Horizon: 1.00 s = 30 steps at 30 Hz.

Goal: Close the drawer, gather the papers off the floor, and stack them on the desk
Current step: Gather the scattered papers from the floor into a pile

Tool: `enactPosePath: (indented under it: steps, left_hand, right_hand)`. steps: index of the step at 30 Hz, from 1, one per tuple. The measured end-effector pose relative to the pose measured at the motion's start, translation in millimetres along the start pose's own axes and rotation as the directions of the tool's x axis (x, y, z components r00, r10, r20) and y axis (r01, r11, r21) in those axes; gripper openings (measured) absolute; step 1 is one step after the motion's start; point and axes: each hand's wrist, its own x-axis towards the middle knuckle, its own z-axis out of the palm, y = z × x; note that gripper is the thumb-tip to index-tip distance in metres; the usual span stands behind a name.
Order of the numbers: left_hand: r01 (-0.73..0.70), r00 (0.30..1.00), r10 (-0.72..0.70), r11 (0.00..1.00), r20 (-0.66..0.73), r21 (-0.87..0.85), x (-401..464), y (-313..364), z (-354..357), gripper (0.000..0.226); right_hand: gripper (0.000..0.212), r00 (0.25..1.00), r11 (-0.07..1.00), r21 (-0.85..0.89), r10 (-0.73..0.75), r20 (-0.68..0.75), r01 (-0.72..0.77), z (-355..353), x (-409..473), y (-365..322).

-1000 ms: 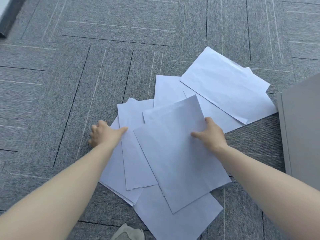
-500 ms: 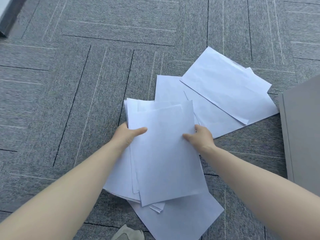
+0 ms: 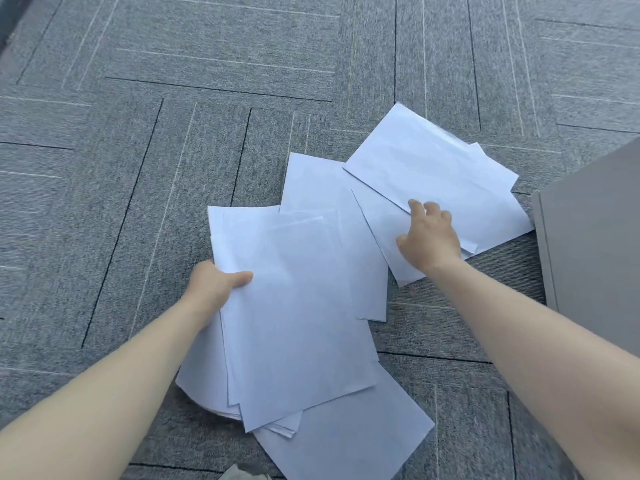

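A gathered bundle of white papers (image 3: 294,306) lies over the grey carpet, and my left hand (image 3: 216,285) grips its left edge with the thumb on top. Several loose white sheets (image 3: 433,168) spread out to the upper right. My right hand (image 3: 429,237) rests on those sheets with its fingers spread, touching the paper. One more sheet (image 3: 356,441) lies flat under the bundle's near end. Neither the drawer nor the desk top is visible.
A grey cabinet side (image 3: 595,244) stands at the right edge, close to the far sheets. Grey carpet tiles (image 3: 138,133) cover the floor all around. A pale scrap (image 3: 242,474) shows at the bottom edge.
My right hand let go of the bundle and reached up and right onto the far sheets. My left hand kept its hold on the gathered sheets.
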Motion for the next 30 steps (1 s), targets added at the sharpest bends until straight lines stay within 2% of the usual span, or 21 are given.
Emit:
enactPosePath:
  steps: [3,6,8,14,20,23,25,27,30]
  left_hand:
    - [-0.015,1.0,0.015,1.0,-0.019,0.007,1.0,-1.7,-7.3,0.031]
    - [-0.024,0.998,0.023,1.0,-0.054,-0.017,2.5,-6.3,-14.2,0.031]
    - [-0.029,0.997,0.027,0.999,-0.065,-0.028,2.5,-9.2,-17.2,0.03]
    - [-0.029,0.999,0.024,0.988,-0.035,-0.151,1.0,-9.8,-22.7,0.018]
    - [-0.009,0.999,-0.002,0.963,-0.04,-0.269,3.6,-12.1,-25.4,0.031]
    - [0.013,0.999,-0.025,0.957,-0.037,-0.291,5.3,-15.3,-24.4,0.024]
    - [0.034,0.999,-0.044,0.948,-0.026,-0.316,6.3,-17.9,-23.3,0.02]
    - [0.047,0.998,-0.056,0.941,-0.016,-0.336,6.5,-19.0,-21.3,0.02]
    - [0.054,0.998,-0.059,0.937,-0.006,-0.346,7.2,-19.2,-18.7,0.021]
  right_hand:
    - [0.072,0.995,0.982,-0.188,0.048,0.086,-0.031,-1.5,20.4,-0.6]
    - [0.072,0.98,0.966,-0.245,0.127,0.151,-0.087,0.8,30.9,1.0]
    - [0.071,0.985,0.953,-0.293,0.123,0.123,-0.082,3.1,33.8,7.2]
    - [0.055,0.996,0.915,-0.396,-0.086,-0.015,0.073,2.0,37.5,30.3]
    - [0.032,0.976,0.899,-0.418,-0.192,-0.101,0.134,-17.5,30.8,45.9]
    - [0.029,0.954,0.9,-0.398,-0.257,-0.156,0.178,-18.1,14.1,54.5]
    - [0.03,0.948,0.872,-0.438,-0.296,-0.118,0.218,-10.2,-2.9,65.9]
    - [0.035,0.958,0.819,-0.524,-0.287,-0.023,0.233,-2.6,-19.8,76.0]
    - [0.059,0.975,0.786,-0.578,-0.194,0.105,0.218,4.1,-32.3,80.7]
